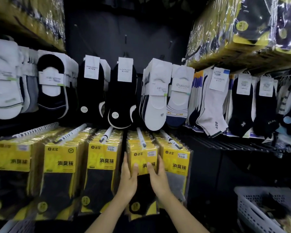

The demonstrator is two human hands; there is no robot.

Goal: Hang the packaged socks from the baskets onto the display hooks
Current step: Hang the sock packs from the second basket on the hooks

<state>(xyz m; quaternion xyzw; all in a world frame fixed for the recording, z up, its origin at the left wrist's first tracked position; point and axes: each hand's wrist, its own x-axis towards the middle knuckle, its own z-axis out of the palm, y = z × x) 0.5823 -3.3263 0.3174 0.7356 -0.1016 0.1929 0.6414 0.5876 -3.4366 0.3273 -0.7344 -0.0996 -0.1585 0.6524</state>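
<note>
1. A yellow sock package (pixel 144 158) sits at the front of the fourth display hook (pixel 141 137) in the lower row, with stacks of matching yellow packs (pixel 104 158) hanging on either side.
2. The left hand (pixel 128 177) grips its left edge, with the thumb on the front and the fingers (pixel 125 158) curled behind.
3. The right hand (pixel 158 175) clasps the right edge likewise.
4. A white basket (pixel 249 207) sits at the lower right.

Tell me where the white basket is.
Head view, bottom right corner: the white basket sits below the black wire rack, right of the right hand gripping the yellow sock pack.
</note>
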